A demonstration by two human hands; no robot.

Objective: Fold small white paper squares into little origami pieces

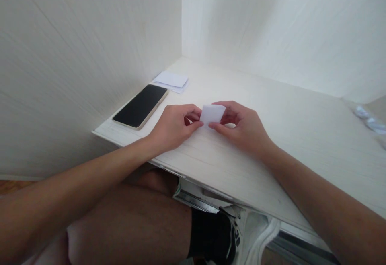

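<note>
Between my two hands is a small piece of white paper (211, 113), standing up from the desk with its upper part curving over to the right. My left hand (177, 124) pinches its left edge between thumb and fingers. On the other side, my right hand (241, 122) has its thumb at the paper's lower front and its fingers behind the top right corner. Both hands rest close to the white desk top (289, 136). The fingertips behind the paper are partly hidden.
Left of my hands a smartphone (141, 106) lies screen up near the desk's edge. Behind it sits a small stack of white paper sheets (171, 79). Pale walls border the desk at the left and back. Shiny crumpled wrapping (374, 124) lies at the far right.
</note>
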